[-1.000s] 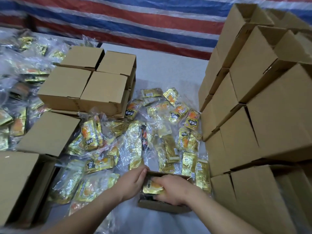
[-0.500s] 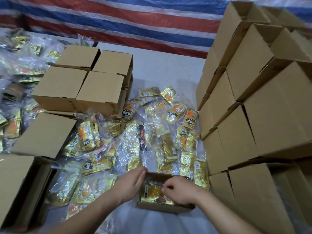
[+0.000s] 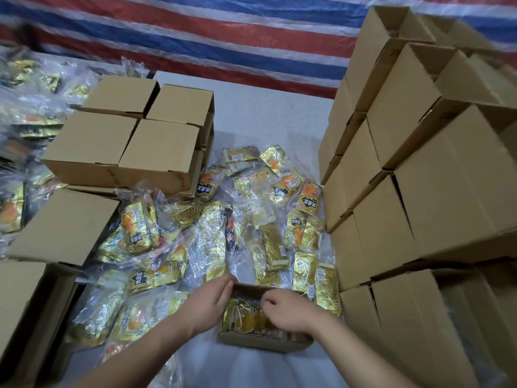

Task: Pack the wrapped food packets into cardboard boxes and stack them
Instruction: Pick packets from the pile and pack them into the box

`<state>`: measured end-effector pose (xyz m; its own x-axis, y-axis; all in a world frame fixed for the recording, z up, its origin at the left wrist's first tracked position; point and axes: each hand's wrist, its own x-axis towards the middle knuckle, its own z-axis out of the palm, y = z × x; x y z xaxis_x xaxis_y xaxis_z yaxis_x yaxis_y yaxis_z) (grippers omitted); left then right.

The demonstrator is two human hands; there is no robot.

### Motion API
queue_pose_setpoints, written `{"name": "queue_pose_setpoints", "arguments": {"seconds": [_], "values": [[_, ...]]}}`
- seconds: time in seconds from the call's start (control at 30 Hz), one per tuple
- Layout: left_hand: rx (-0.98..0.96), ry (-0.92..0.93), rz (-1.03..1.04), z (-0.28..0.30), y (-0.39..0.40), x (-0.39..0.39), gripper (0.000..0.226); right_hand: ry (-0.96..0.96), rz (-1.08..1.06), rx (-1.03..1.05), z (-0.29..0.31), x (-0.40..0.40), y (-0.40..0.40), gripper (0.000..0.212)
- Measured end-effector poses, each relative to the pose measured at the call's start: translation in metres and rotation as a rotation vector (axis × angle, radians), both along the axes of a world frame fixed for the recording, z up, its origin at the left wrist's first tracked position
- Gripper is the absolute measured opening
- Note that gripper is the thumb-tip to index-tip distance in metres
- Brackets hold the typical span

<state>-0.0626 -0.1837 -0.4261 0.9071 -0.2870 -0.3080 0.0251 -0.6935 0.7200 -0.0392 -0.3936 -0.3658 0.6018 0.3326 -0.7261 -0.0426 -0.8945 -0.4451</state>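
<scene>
Both forearms reach in from the bottom edge toward a small open box point(image 3: 263, 341) on the white table point(image 3: 268, 119).

Left hand point(image 3: 211, 302): laid against the box's left wall, fingers straight and together, tips at the far-left corner rim. Holds nothing; braces the box.

Right hand point(image 3: 286, 310): over the open top, knuckles up, fingers curled downward into the box. Fingertips seem to pinch at clear wrapping, but I cannot tell for sure what they hold.

Inside the box: a gold packet point(image 3: 242, 317) with an orange picture, lying flat against the left side, partly hidden by the right hand.

Loose packets point(image 3: 212, 236) in clear wrap are strewn on the table just beyond the box. Closed boxes point(image 3: 123, 147) sit in a block at far left; a tall stack of boxes point(image 3: 414, 175) fills the right.

Against half a second ago: the left hand is in the same place on the wall. The right hand sits slightly further toward the box's right half, so more of the packet shows. Box unmoved.
</scene>
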Motion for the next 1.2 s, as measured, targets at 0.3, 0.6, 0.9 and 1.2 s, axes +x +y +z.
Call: {"name": "queue_pose_setpoints", "arguments": {"seconds": [0.3, 0.6, 0.9, 1.2], "values": [[-0.019, 0.044, -0.022, 0.004, 0.002, 0.008, 0.024, -0.497, 0.220, -0.034, -0.001, 0.022, -0.012, 0.053], [0.013, 0.044, 0.008, 0.012, -0.002, 0.006, 0.020, -0.460, 0.247, -0.075, -0.040, 0.006, -0.026, 0.010], [0.268, -0.607, -0.513, 0.034, 0.008, -0.019, 0.038, -0.382, -0.008, -0.075, -0.036, 0.004, -0.031, 0.017], [0.547, -0.548, -0.706, 0.045, -0.014, -0.018, 0.017, -0.331, 0.015, -0.040, -0.028, 0.002, -0.026, 0.017]]}}
